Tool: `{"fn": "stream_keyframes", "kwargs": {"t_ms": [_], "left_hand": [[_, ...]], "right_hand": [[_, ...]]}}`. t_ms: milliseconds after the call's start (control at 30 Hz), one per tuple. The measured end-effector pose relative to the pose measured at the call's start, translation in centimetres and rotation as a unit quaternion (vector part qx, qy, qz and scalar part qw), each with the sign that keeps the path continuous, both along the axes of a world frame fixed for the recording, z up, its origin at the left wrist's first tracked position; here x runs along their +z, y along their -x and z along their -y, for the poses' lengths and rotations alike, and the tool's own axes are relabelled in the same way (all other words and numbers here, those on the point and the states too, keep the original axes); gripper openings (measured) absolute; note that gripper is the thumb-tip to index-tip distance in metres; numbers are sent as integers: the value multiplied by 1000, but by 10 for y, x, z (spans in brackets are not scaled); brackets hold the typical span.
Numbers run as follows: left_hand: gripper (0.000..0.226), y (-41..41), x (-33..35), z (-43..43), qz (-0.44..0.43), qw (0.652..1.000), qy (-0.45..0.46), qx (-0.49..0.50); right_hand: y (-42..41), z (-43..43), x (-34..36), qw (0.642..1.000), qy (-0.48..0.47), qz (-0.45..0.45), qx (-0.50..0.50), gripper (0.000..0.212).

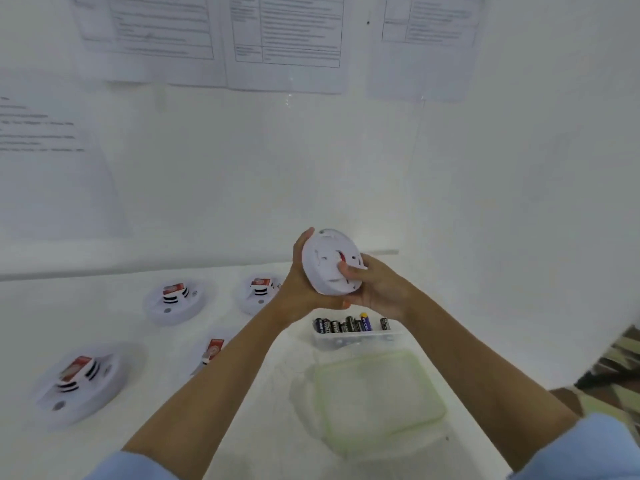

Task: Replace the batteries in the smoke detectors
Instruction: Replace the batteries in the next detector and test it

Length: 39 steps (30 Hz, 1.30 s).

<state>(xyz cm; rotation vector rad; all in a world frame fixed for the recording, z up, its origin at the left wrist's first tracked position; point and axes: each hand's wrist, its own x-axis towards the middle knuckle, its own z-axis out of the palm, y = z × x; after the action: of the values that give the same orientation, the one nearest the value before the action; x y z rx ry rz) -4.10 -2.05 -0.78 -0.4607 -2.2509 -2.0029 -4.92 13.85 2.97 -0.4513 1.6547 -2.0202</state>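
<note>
I hold a round white smoke detector up in front of me with its back side facing me. My left hand grips its left rim from behind. My right hand holds the lower right edge, thumb pressed on the back plate near a small red part. Below my hands a clear plastic box stands on the white table with several black batteries upright inside. Several more smoke detectors with red labels lie on the table to the left: one at the near left, one further back.
A clear lid with a green rim lies flat in front of the battery box. Two more detectors are partly hidden by my left forearm. Printed sheets hang on the white wall behind. A patterned cloth shows at the right edge.
</note>
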Motion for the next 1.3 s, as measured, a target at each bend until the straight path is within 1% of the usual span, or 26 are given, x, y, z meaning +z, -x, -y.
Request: {"fn": "stream_keyframes", "kwargs": {"t_ms": [33,67,167,233,367,467,533,567,600,633,667,700,767,833,933,1000,1167,1300], "left_hand": [[117,-1,-2,-3,-24,999,1,28],[118,-1,-5,-5,-43,998,6,49],[116,-3,-11,-6,-68,995,43,60],[112,-2,-15,-9,-69,995,42,60],[108,1,-18,-12,-71,994,35,81],[101,3,-20,-10,-73,992,38,97],[100,6,-21,-7,-74,991,40,103],[101,7,-21,-5,-71,992,37,101],[102,9,-22,-1,-64,993,31,96],[102,11,-21,2,-58,994,25,89],[103,12,-21,6,-53,995,21,84],[105,13,-19,9,-51,995,18,79],[107,14,-15,12,-51,996,21,70],[103,15,-11,13,-43,997,29,52],[92,15,-7,14,-43,998,46,31],[92,15,-7,15,-36,998,53,22],[101,15,-9,18,-23,997,77,-2],[102,13,-11,22,-2,996,84,-9]], "right_hand": [[2,-4,-2,999,-12,-7,-30,25],[5,-7,-4,998,-25,-7,-57,24],[12,-11,-11,994,-56,-5,-96,41],[14,-9,-15,993,-62,-8,-99,42],[13,-3,-19,995,-58,-30,-79,26],[12,1,-20,995,-67,-43,-59,23],[15,2,-19,992,-102,-46,-61,24],[19,2,-18,986,-135,-59,-73,33],[23,1,-18,974,-181,-91,-100,50],[28,-1,-17,955,-221,-148,-131,66],[31,-3,-15,931,-248,-220,-152,75],[33,-3,-11,905,-264,-296,-153,78],[33,-3,-1,851,-305,-415,-106,75],[33,0,8,801,-359,-476,-55,72],[34,5,17,754,-427,-499,1,74],[35,7,21,736,-448,-508,15,73],[36,11,21,706,-474,-526,20,67],[37,15,17,708,-474,-523,31,67]]}}
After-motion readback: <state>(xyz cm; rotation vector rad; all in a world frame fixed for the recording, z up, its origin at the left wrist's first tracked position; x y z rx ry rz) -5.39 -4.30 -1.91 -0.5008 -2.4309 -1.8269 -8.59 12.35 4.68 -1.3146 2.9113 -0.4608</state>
